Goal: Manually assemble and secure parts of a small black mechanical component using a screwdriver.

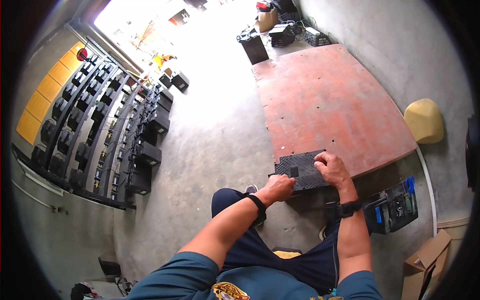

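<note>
A black textured panel (311, 170) lies on the near left corner of a low reddish board (325, 110). On it sits a small plain black square piece (294, 172). My left hand (281, 188) is closed at the panel's near left edge, beside the square piece. What its fingers grip, if anything, is hidden. Over the panel's right side, my right hand (332, 170) is curled with thumb and fingertips together. Anything pinched there is too small to make out.
Black rack shelves (95, 120) with rows of black battery-like boxes stand at left. An open black toolbox (392, 207) is by my right arm, with a yellow stool (424, 121) along the wall. A cardboard box (427, 265) lies at lower right.
</note>
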Motion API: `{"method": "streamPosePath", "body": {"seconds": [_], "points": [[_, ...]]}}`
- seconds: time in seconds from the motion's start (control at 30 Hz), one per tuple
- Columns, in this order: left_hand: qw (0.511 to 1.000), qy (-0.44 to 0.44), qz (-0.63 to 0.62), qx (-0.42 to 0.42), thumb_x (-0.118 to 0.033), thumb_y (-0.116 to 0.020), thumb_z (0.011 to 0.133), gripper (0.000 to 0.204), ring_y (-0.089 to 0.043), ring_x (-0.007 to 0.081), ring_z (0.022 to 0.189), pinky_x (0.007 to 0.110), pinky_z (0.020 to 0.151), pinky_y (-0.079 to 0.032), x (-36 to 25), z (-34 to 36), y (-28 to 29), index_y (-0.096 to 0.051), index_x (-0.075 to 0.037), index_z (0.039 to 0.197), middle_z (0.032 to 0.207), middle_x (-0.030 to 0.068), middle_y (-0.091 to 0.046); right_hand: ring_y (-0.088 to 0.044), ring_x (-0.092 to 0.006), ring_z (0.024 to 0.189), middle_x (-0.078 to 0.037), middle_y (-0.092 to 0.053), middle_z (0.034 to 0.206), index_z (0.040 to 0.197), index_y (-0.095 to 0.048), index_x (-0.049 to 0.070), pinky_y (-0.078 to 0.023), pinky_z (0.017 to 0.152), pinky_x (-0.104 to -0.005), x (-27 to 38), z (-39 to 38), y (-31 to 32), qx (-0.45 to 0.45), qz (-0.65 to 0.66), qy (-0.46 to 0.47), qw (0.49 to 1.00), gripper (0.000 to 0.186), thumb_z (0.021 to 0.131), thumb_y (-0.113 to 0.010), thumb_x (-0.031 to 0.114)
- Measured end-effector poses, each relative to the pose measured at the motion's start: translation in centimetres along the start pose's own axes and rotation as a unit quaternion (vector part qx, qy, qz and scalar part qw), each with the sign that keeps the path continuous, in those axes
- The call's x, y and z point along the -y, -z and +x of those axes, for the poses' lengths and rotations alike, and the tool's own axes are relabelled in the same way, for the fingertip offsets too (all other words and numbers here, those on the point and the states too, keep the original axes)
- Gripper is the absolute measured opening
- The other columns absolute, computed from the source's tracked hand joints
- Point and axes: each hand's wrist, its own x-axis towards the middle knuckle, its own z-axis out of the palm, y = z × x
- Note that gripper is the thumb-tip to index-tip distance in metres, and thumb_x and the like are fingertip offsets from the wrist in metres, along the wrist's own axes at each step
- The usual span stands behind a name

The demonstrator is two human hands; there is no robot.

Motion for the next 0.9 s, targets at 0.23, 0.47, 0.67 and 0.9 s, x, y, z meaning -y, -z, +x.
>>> {"method": "streamPosePath", "body": {"seconds": [0.23, 0.47, 0.67, 0.9], "points": [[0.994, 0.104, -0.042, -0.005, -0.044, -0.065, 0.090, 0.039, -0.070, 0.0391, 0.090, 0.051, 0.078, -0.054, -0.9, -0.1, -0.2, -0.066, -0.005, 0.096, 0.091, 0.0196, -0.072, -0.072, -0.0319, 0.091, -0.019, -0.074, 0.095, 0.104, -0.070, 0.003, -0.056, 0.082, -0.0393, 0.3, -0.3, 0.3, -0.001, -0.005, -0.004, 1.000, 0.024, 0.089, -0.067, 0.021], [0.996, -0.042, 0.081, 0.025, -0.028, -0.067, 0.085, 0.025, -0.070, 0.0374, 0.090, 0.047, 0.076, -0.055, 0.1, 0.9, -0.8, -0.067, -0.005, 0.094, 0.089, 0.0191, -0.071, -0.072, -0.0323, 0.092, -0.019, -0.074, 0.096, 0.104, -0.070, 0.003, -0.056, 0.082, -0.0398, 0.0, -0.4, 0.2, -0.002, -0.008, -0.016, 1.000, 0.024, 0.089, -0.067, 0.021], [0.997, 0.048, -0.063, -0.020, -0.034, -0.068, 0.084, 0.029, -0.070, 0.0359, 0.092, 0.048, 0.079, -0.055, 0.0, -0.2, -0.5, -0.069, -0.007, 0.092, 0.094, 0.0171, -0.073, -0.072, -0.0315, 0.091, -0.017, -0.074, 0.095, 0.103, -0.071, 0.004, -0.056, 0.081, -0.0399, 0.0, -0.3, 0.1, -0.005, -0.007, -0.010, 1.000, 0.023, 0.089, -0.068, 0.022], [0.988, 0.145, -0.049, 0.018, -0.037, -0.066, 0.085, 0.031, -0.070, 0.0367, 0.092, 0.049, 0.080, -0.055, -0.8, 0.0, 0.0, -0.071, -0.008, 0.094, 0.096, 0.0164, -0.073, -0.072, -0.0313, 0.090, -0.017, -0.074, 0.095, 0.103, -0.071, 0.004, -0.056, 0.081, -0.0396, -0.1, -0.6, 0.1, 0.002, -0.007, 0.003, 1.000, 0.024, 0.088, -0.068, 0.022]]}}
